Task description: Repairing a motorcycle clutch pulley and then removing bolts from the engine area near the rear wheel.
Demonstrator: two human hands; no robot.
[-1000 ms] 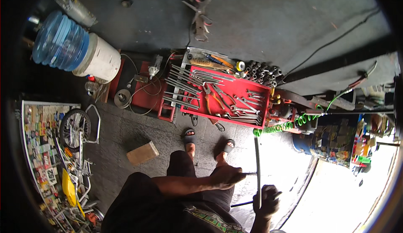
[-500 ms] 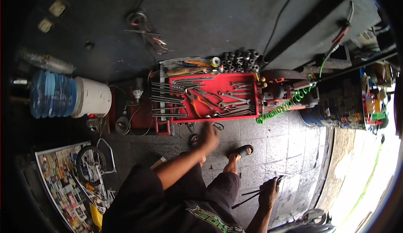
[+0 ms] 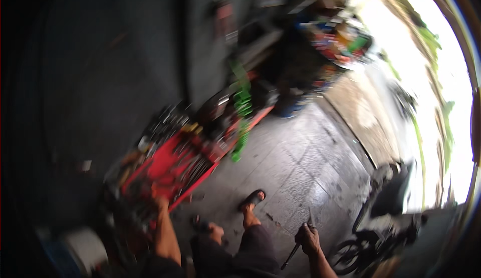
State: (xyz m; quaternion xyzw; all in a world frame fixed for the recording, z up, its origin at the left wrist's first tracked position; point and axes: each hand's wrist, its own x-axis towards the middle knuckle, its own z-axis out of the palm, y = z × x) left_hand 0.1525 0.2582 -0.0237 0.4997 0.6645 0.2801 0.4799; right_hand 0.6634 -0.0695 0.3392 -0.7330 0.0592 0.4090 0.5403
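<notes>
Tray point(image 3: 163, 160), red, lies ahead and to the person's left, its long axis running diagonally from lower left to upper right in the head view. The left hand point(image 3: 160, 201) is the nearer one, placed at the tray's near edge toward its lower-left end. Whether the fingers touch the rim, or anything inside, cannot be established; blur also prevents a finding on that grip, spread or pressed together.

The right hand point(image 3: 306, 236) is well apart from the tray, low and to the right, above the paved floor point(image 3: 280, 168). Its grip is closed around a dark rod-like tool point(image 3: 290, 256). The tool's lower end points down and to the left; a thin part projects above the fist. Its axis is thus steep and leans right toward the top.

Limits of inspection: metal tools point(image 3: 193, 175) in the tray are smeared and cannot be told apart individually. The portion of the rod-like tool inside the fist is hidden. The green coiled hose point(image 3: 243, 102) beyond the tray is blurred. The left upper arm is cut off at the lower edge.
</notes>
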